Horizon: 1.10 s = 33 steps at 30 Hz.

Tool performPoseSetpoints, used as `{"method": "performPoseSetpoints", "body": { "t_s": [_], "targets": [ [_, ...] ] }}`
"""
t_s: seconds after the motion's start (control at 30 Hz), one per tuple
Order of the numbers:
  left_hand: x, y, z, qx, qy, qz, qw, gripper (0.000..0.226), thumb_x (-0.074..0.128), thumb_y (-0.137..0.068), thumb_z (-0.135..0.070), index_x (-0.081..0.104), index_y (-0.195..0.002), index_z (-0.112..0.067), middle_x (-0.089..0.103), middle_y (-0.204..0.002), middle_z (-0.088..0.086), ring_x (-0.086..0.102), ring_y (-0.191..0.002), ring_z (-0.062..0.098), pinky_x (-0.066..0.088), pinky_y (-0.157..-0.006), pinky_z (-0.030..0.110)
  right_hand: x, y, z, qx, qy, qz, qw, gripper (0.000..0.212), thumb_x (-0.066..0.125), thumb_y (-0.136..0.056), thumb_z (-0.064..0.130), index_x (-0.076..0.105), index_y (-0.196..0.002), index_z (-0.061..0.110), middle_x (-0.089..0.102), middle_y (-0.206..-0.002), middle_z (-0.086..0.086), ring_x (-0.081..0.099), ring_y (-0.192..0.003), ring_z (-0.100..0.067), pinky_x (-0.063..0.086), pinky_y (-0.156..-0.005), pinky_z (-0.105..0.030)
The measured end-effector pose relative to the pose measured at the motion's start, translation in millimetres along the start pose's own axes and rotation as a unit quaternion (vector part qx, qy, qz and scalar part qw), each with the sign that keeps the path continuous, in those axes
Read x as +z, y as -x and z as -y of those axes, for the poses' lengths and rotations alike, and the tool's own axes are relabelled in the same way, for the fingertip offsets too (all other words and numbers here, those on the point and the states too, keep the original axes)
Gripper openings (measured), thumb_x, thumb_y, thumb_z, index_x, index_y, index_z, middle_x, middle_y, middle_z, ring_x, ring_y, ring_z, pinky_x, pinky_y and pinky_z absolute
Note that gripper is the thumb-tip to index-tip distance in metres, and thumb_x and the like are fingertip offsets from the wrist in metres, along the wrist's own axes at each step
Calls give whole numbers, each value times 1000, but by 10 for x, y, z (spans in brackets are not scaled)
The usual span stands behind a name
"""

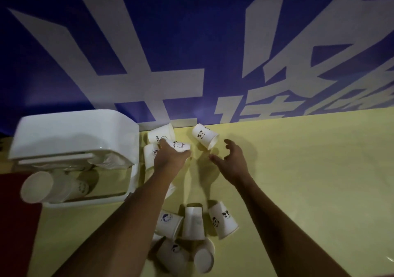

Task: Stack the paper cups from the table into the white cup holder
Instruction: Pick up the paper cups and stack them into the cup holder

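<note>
White cup holder far left on bench, stack of cups lying sideways in its lower tray, mouth toward cam. Risk: stack sits at the open edge, a knock w/ the forearm could roll it out.

Left hand next, fingers wrapped round a printed cup among the back cluster just beside holder; two more cups touching/near it. Risk: lifting one may drag or tip neighbours, thin paper could crush if squeezed hard.

Right hand is spread and empty, hovering just short of panda cup lying on its side, mouth toward hand. Could roll away on contact.

Front pile near the arms: several cups, some upside down, some on side. Forearms pass close, likely to scatter them. Dim light, prints hard to read.
</note>
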State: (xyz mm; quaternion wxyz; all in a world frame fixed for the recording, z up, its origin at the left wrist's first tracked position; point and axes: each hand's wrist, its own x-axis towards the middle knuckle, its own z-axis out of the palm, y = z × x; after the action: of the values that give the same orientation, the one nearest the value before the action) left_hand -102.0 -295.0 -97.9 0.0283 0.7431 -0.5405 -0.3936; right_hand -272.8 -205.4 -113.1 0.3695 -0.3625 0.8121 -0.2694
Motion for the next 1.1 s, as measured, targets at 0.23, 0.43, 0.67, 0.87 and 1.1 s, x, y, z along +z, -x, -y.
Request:
{"method": "performPoseSetpoints", "body": {
  "t_s": [0.23, 0.43, 0.67, 0.87, 1.1],
  "targets": [
    [77, 2, -57, 36, -246, -44, 968, 110, 68, -77, -75, 25, -152, -6, 59, -138, 13, 61, -122, 33, 51, -93, 40, 70, -562, -16, 7, 45, 35, 998, 108, 90, -73, 36, 25, -158, 17, 40, -146, -17, 50, -128, -41, 46, -106, -53],
    [-26, -37, -9, 225, -515, -84, 823, 97, 70, -82, -61, 17, -155, -25, 35, -143, 13, 43, -124, 28, 41, -100, 39, 88, -818, -35, -25, 47, 19, 998, 84, 85, -78, 26, 42, -149, 17, 49, -138, -19, 52, -124, -42, 43, -105, -47],
    [-236, -107, -19, 346, -588, -13, 731, 62, 56, -87, -8, 39, -145, -22, 31, -152, 15, 40, -130, 38, 35, -104, 49, 91, -838, -54, -38, 11, 23, 999, 75, 95, -66, 31, 51, -123, 9, 60, -119, -7, 58, -105, -28, 53, -85, -44],
    [-387, -171, 74, 406, -632, 16, 660, 59, 55, -94, -7, 32, -148, -12, 15, -166, 13, 36, -138, 37, 33, -109, 45, 115, -735, -92, -37, -29, 20, 999, 74, 93, -69, 35, 47, -123, 14, 61, -114, 2, 67, -100, -28, 57, -82, -47],
    [-459, -236, 107, 390, -594, 25, 704, 69, 62, -84, -4, 32, -144, -19, 39, -144, 8, 46, -122, 31, 45, -95, 41, 40, -501, -125, -42, -54, 3, 998, 77, 92, -70, 38, 47, -130, 18, 57, -116, 6, 65, -102, -23, 59, -82, -44]
  ]
}}
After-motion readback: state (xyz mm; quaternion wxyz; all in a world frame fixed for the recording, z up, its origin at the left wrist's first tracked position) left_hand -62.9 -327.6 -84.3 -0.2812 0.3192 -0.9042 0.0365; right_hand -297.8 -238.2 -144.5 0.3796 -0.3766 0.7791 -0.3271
